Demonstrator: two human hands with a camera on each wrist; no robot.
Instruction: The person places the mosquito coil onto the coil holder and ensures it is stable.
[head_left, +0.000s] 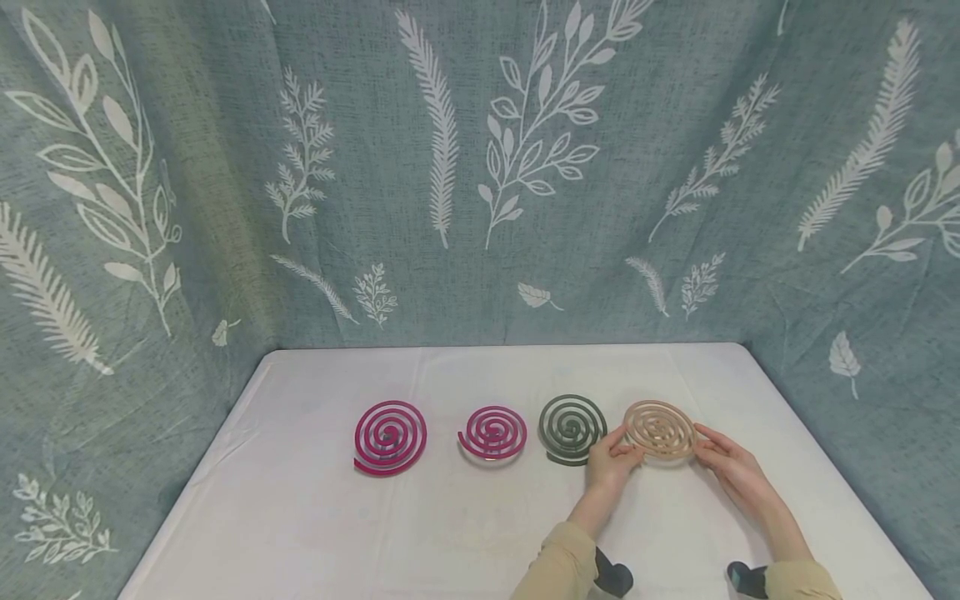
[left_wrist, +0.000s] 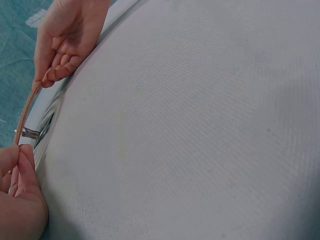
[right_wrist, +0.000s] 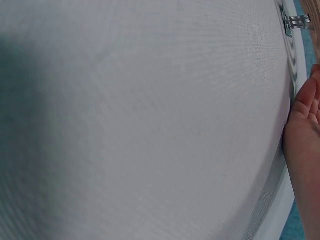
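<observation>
A tan spiral mosquito coil (head_left: 660,430) is held between both hands near the right side of the table. My left hand (head_left: 611,467) pinches its left edge between thumb and fingers. On the opposite edge, my right hand (head_left: 737,473) pinches the coil too. Seen edge-on in the left wrist view, the coil (left_wrist: 25,112) has a small metal stand (left_wrist: 31,133) at its underside. That metal stand (right_wrist: 300,21) also shows at the upper right of the right wrist view. Close beside the left hand lies a dark green coil (head_left: 572,429).
Two magenta coils stand further left: a larger one (head_left: 390,437) and a tilted one (head_left: 492,432) with a metal stand partly visible beneath. A white cloth covers the table (head_left: 300,533). Teal leaf-patterned curtains (head_left: 480,292) hang behind and along both sides.
</observation>
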